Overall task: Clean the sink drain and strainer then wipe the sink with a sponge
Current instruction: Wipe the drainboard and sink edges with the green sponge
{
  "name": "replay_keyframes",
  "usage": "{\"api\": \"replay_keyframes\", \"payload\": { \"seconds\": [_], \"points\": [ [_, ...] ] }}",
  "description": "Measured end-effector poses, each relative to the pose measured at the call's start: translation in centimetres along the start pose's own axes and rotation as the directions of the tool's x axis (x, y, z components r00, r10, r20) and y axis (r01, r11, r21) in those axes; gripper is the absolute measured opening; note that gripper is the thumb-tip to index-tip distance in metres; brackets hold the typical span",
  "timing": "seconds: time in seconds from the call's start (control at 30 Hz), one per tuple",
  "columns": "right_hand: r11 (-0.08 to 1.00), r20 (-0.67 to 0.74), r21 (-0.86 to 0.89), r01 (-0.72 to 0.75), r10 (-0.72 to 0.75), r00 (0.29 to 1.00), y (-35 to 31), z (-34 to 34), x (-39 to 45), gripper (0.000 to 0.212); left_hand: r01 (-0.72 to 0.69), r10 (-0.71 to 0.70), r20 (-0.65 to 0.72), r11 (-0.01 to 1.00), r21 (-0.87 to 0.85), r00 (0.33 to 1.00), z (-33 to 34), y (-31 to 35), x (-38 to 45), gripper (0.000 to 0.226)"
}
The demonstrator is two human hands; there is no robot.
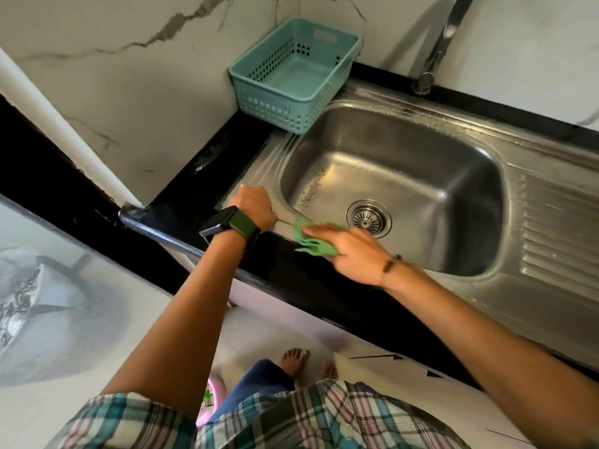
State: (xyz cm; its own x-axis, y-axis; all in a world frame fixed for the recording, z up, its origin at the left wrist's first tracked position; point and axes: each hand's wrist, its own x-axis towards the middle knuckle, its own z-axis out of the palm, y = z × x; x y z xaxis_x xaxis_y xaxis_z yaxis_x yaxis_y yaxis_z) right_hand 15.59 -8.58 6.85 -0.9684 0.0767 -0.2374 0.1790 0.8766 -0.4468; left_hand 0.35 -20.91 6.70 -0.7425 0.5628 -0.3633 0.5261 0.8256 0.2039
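Note:
A stainless steel sink (405,150) is set in a black counter, and a round metal strainer (368,218) sits in its drain. My right hand (348,254) holds a green scrubbing sponge (309,243) against the sink's near rim, just left of the drain. My left hand (254,207), with a dark watch on the wrist, rests with curled fingers on the sink's near-left corner rim, beside the sponge. Water drops dot the left inner wall of the basin.
An empty teal plastic basket (291,76) stands at the sink's back-left corner against the marble wall. A metal tap (440,47) rises behind the basin. A ribbed draining board (557,228) lies to the right. Black counter edge (181,228) runs along the front.

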Motion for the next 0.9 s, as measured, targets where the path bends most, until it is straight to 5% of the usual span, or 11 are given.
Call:
{"api": "replay_keyframes", "payload": {
  "seconds": [0.17, 0.3, 0.5, 0.63, 0.9],
  "points": [
    [0.999, -0.023, 0.006, 0.05, -0.05, 0.998, -2.7, 1.1, 4.4, 0.051, -0.012, 0.013, -0.065, 1.0, 0.022, 0.998, -0.5, 0.2, -0.6, 0.029],
    [0.998, 0.01, 0.055, 0.024, -0.024, 1.0, 1.7, -0.1, -1.5, 0.07, -0.026, 0.026, -0.044, 1.0, -0.001, 0.999, -0.9, 0.1, -0.4, 0.025],
    [0.974, 0.047, 0.205, -0.092, 0.084, 0.995, 8.1, -1.9, -10.5, 0.069, 0.0, 0.0, -0.003, 0.999, 0.052, 1.0, -1.0, 1.4, -0.6, 0.026],
    [0.98, -0.016, 0.188, -0.07, 0.075, 0.997, 5.3, -1.1, -7.0, 0.059, -0.09, 0.091, 0.048, 0.996, -0.006, 0.995, -0.1, 4.6, -1.3, 0.03],
    [0.995, -0.05, 0.099, -0.023, 0.028, 0.998, -0.1, 0.7, 0.5, 0.042, -0.132, 0.122, -0.063, 0.971, -0.199, 0.991, -0.3, 7.0, -1.9, 0.051]
  ]
}}
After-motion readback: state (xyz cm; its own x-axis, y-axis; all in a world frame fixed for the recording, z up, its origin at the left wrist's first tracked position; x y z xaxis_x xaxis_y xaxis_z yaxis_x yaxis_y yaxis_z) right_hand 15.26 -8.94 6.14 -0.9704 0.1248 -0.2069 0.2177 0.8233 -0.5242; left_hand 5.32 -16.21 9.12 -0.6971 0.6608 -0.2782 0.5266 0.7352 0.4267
